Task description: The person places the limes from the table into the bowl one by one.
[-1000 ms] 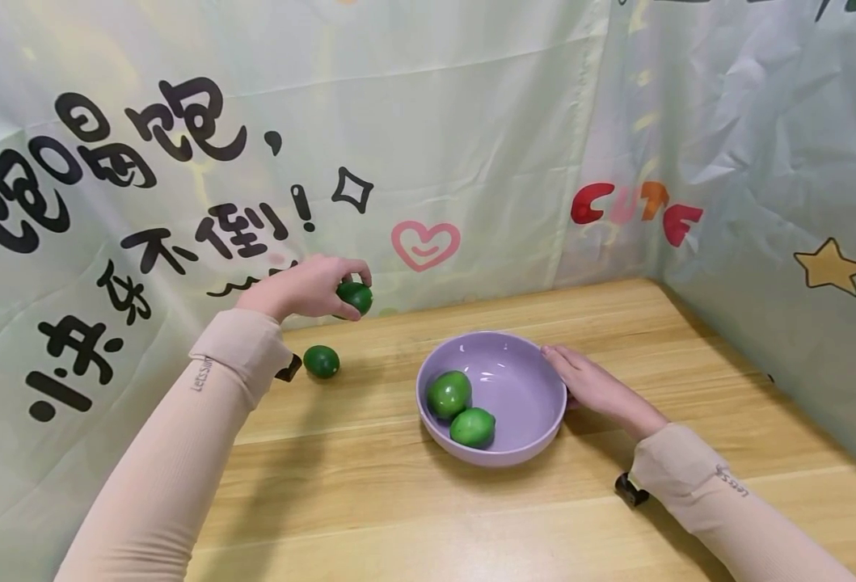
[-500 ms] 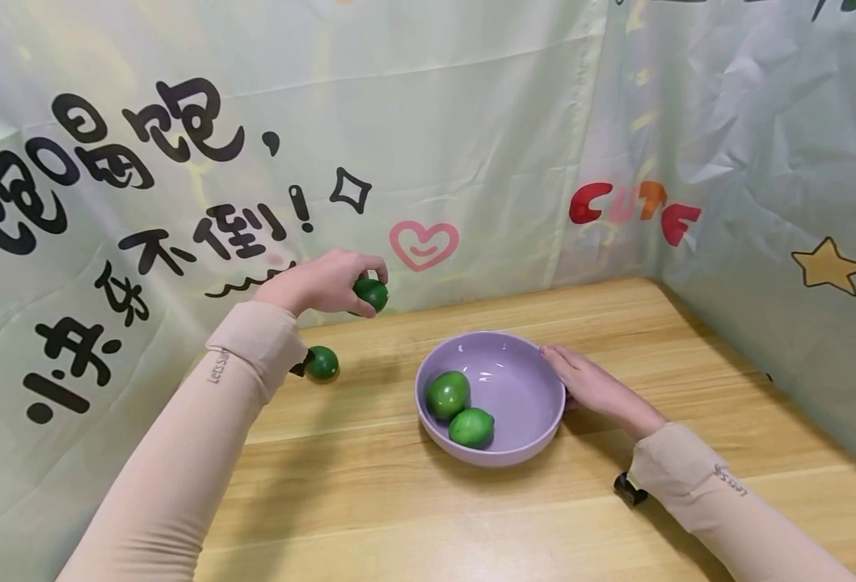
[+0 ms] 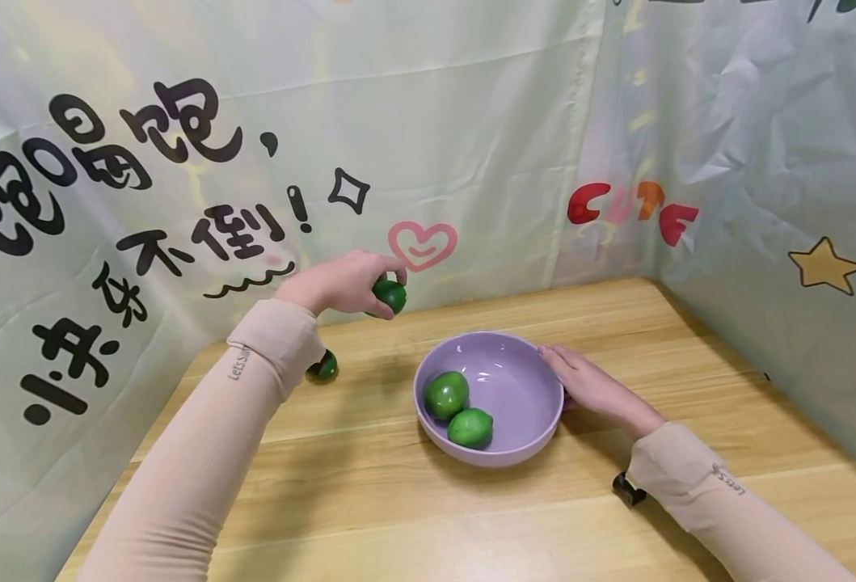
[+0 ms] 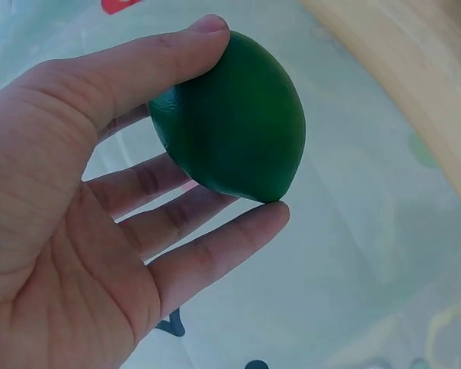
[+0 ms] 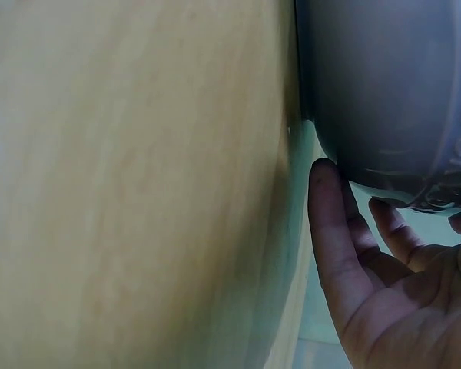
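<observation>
My left hand point(image 3: 349, 281) pinches a dark green lime point(image 3: 392, 297) between thumb and fingers, raised over the back of the table. In the left wrist view the thumb lies across the top of this lime point(image 4: 246, 115), with the fingers beneath. A purple bowl point(image 3: 522, 396) stands mid-table with two green limes at its left side: one behind point(image 3: 447, 394) and one in front point(image 3: 470, 428). My right hand point(image 3: 588, 384) rests against the bowl's right side. Its extended fingers point(image 5: 330, 223) touch the outer wall in the right wrist view.
Another dark lime point(image 3: 329, 368) lies on the wooden table point(image 3: 413, 517) at the left, partly hidden by the left wrist's black camera. A printed cloth point(image 3: 471, 145) hangs behind the table, and another stretch lines the right side.
My left hand has carried its lime to the right, toward the bowl. The left wrist now covers part of the lime on the table. Right hand and bowl stay put.
</observation>
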Motion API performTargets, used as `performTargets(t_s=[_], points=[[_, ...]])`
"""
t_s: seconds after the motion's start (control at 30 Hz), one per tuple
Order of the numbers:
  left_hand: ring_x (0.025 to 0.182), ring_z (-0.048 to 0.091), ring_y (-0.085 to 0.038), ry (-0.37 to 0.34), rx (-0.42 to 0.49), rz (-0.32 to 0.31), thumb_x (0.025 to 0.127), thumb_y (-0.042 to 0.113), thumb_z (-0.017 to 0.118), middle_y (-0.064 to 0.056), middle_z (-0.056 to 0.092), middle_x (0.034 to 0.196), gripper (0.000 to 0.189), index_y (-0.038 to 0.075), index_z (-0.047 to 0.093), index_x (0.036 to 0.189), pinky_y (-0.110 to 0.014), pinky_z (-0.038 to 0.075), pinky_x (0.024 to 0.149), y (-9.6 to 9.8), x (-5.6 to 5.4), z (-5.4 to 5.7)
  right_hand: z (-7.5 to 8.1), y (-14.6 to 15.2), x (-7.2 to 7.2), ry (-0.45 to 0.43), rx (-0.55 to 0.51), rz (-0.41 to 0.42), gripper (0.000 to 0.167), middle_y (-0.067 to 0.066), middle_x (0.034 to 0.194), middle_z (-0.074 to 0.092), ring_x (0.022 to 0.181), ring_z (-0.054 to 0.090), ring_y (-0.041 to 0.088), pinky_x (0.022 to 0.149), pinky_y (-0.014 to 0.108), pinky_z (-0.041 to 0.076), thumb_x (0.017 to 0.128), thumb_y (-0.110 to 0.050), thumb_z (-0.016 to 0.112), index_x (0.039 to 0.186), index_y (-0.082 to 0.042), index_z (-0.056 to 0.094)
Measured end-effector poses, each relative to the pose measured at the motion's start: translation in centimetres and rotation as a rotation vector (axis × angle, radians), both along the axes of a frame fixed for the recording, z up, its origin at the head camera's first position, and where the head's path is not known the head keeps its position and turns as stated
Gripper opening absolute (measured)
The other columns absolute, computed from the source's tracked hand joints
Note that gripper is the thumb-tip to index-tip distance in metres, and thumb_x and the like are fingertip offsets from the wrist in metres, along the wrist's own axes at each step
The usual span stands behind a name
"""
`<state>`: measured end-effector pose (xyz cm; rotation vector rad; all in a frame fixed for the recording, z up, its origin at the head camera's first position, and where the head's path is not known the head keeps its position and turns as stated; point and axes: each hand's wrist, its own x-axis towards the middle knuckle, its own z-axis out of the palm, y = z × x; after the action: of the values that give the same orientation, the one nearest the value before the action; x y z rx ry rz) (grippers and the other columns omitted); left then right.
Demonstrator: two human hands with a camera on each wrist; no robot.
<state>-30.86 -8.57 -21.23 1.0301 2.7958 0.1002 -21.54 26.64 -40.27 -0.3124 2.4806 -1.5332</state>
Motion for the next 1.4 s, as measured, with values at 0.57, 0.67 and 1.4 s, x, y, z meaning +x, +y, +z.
performTargets(t_s=[0.57, 0.67, 1.4], points=[[0.109, 0.063, -0.026, -0.032, -0.002, -0.067, 0.092, 0.020, 0.087, -0.010, 0.068, 0.122, 0.041, 0.013, 0.065, 0.126, -0.040, 0.056, 0.098, 3.3, 0.6, -0.7, 0.1, 0.0, 0.1, -0.004, -0.002, 0.003, 0.064, 0.040, 0.139, 0.055, 0.110, 0.072, 0.037, 0.082, 0.046, 0.067, 0.119, -0.038, 0.027, 0.157, 0.013, 0.033], [0.110, 0.064, -0.026, -0.040, -0.007, -0.073, 0.092, 0.020, 0.087, -0.011, 0.067, 0.124, 0.043, 0.013, 0.064, 0.128, -0.040, 0.057, 0.098, 3.8, 0.7, -0.8, 0.1, 0.0, 0.1, -0.007, -0.003, 0.002, 0.064, 0.039, 0.137, 0.056, 0.108, 0.072, 0.036, 0.082, 0.046, 0.067, 0.119, -0.038, 0.027, 0.156, 0.013, 0.034], [0.115, 0.061, -0.023, -0.071, -0.051, -0.132, 0.091, 0.021, 0.089, -0.007, 0.068, 0.126, 0.047, 0.013, 0.065, 0.130, -0.036, 0.055, 0.100, 7.2, 1.6, -2.3, 0.0, 0.0, 0.1, -0.018, -0.023, -0.005, 0.066, 0.042, 0.143, 0.051, 0.110, 0.072, 0.038, 0.082, 0.046, 0.067, 0.119, -0.038, 0.028, 0.159, 0.015, 0.030]])
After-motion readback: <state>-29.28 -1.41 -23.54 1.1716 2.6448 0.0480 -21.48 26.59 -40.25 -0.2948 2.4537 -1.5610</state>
